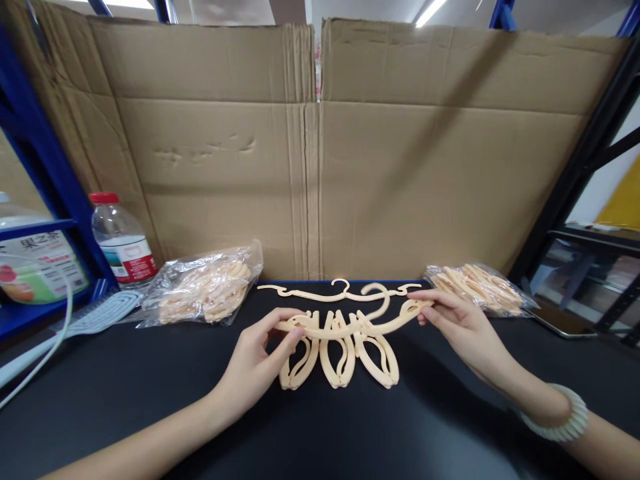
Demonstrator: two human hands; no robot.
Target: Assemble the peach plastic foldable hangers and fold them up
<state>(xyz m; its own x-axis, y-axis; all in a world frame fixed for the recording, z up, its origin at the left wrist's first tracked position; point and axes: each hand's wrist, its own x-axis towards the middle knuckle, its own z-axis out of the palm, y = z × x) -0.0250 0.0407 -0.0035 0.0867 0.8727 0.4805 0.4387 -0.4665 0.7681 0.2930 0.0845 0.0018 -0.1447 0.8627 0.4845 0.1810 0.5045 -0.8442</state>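
Note:
A cream plastic folding hanger (pixel 350 328) is held level just above the black table (pixel 125 393), its hook curling up near the middle. My left hand (pixel 257 363) pinches its left end and my right hand (pixel 463 327) pinches its right end. Three folded hangers (pixel 340 357) of the same cream plastic lie side by side under it. Another hanger (pixel 320 292), opened out flat, lies behind them by the cardboard wall.
A clear bag of folded hangers (pixel 205 287) lies at the left and a second bag (pixel 477 285) at the right. A cardboard wall (pixel 320 153) closes the back. A water bottle (pixel 123 243), a drink carton (pixel 37 267), blue shelving (pixel 35 153) and a white cable (pixel 55 333) stand far left. A phone (pixel 565 327) lies at right.

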